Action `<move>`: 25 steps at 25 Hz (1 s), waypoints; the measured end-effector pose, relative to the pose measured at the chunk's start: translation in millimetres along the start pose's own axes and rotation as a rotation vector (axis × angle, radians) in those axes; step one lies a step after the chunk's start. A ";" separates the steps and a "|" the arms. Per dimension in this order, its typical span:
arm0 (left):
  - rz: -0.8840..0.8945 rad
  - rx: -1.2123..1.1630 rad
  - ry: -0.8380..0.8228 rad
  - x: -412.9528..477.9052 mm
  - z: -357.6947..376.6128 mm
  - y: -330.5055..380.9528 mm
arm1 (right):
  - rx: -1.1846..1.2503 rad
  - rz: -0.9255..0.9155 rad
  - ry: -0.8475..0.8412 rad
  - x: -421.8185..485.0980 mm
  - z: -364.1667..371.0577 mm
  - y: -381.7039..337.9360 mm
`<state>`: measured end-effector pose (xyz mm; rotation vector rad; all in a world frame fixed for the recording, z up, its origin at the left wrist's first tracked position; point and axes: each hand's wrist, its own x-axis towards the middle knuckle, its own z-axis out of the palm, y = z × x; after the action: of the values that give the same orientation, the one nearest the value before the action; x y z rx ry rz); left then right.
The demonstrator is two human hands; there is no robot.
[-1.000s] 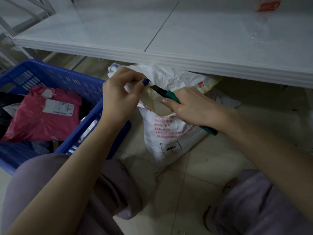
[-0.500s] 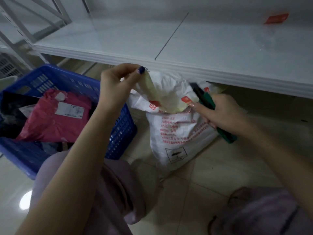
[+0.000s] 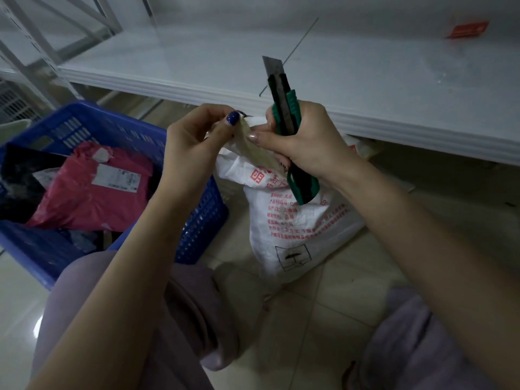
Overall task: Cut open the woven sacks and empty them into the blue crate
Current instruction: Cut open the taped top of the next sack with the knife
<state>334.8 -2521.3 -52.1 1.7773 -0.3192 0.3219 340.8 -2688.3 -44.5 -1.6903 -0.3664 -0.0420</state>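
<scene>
Gripping a green knife point(image 3: 282, 108) in the right hand point(image 3: 306, 144), fingers point(image 3: 311, 114) curling round the handle, blade point(image 3: 273, 64) pointing straight up before the edge of the shelf point(image 3: 380, 88), thumb pressing a yellowish flap point(image 3: 253, 149) atop the white sack point(image 3: 289, 229). Pinching that same flap with the left hand point(image 3: 191, 147), both forearms reaching forward over the knees point(image 3: 92, 291). Holding the sack upright on the floor tiles point(image 3: 332, 305), just beside the blue crate point(image 3: 92, 128) at its right wall and partly under the shelf, bare tile lying open on its near side.
</scene>
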 end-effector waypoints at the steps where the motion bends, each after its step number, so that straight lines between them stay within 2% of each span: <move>1: 0.042 0.056 0.060 -1.2 1.1 -0.4 | 0.037 0.022 0.031 1.0 3.8 -1.1; 3: 0.121 0.247 0.244 -4.6 4.0 -0.6 | 0.111 0.075 0.096 2.4 10.0 -3.5; 5: 0.112 0.309 0.343 -7.1 6.0 0.2 | 0.157 0.103 0.147 3.7 12.9 -3.6; 9: -0.002 0.230 0.272 -6.9 7.2 0.0 | 0.159 0.171 0.157 5.8 10.8 -1.5; 12: 0.046 0.268 0.179 -5.9 4.0 -1.5 | 0.167 0.212 0.134 7.4 10.4 0.1; 14: 0.143 0.396 0.101 -2.8 -3.3 -3.5 | 0.135 0.206 0.100 8.1 9.1 -0.5; 16: 0.238 0.494 0.051 1.3 -10.5 -4.8 | 0.057 0.149 0.046 7.4 6.4 -1.4; 18: 0.261 0.509 0.073 5.5 -15.4 -7.3 | -0.095 0.062 0.022 3.8 4.3 -1.0; 21: 0.197 0.430 0.105 7.7 -20.2 -11.6 | -0.377 0.022 -0.015 -5.6 -0.3 -4.9; 25: 0.138 0.358 0.098 7.2 -22.0 -12.6 | -0.542 0.023 -0.222 -16.5 -8.7 -11.8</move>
<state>345.2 -2497.3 -55.7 2.0859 -0.3299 0.5928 323.6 -2699.0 -35.7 -2.2434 -0.5349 0.0701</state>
